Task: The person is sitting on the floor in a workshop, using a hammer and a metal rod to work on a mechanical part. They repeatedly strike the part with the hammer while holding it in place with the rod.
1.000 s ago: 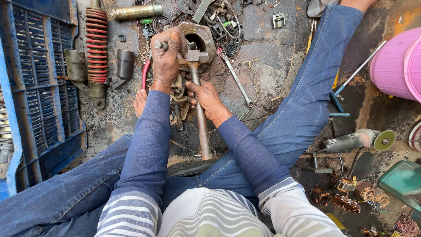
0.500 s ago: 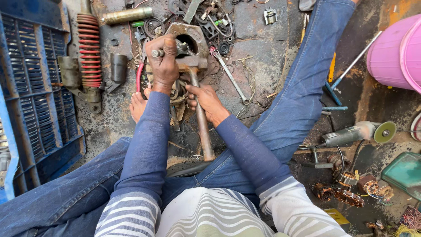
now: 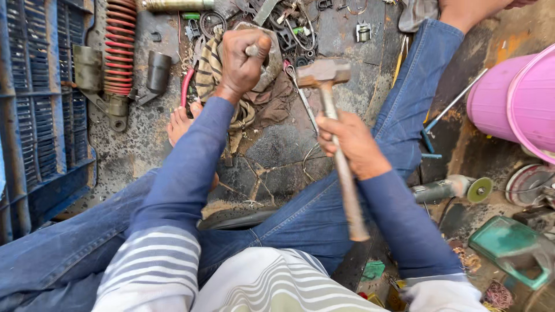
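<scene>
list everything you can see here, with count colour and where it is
hammer: 1, rusty head, wooden handle, centre, raised in right hand
metal part: 1, grey, under left hand
coil spring: 1, red, upper left
metal sleeve: 1, dark, right of the spring
crate: 1, blue, left edge
bucket: 1, pink, right edge
angle grinder: 1, grey with green disc, right
box: 1, green, lower right
small parts: many, dark metal, top centre
floor: cracked, dark, oily
bare foot: 1, left of centre
left hand: gripping a small pin on the part
right hand: around the hammer handle
</scene>
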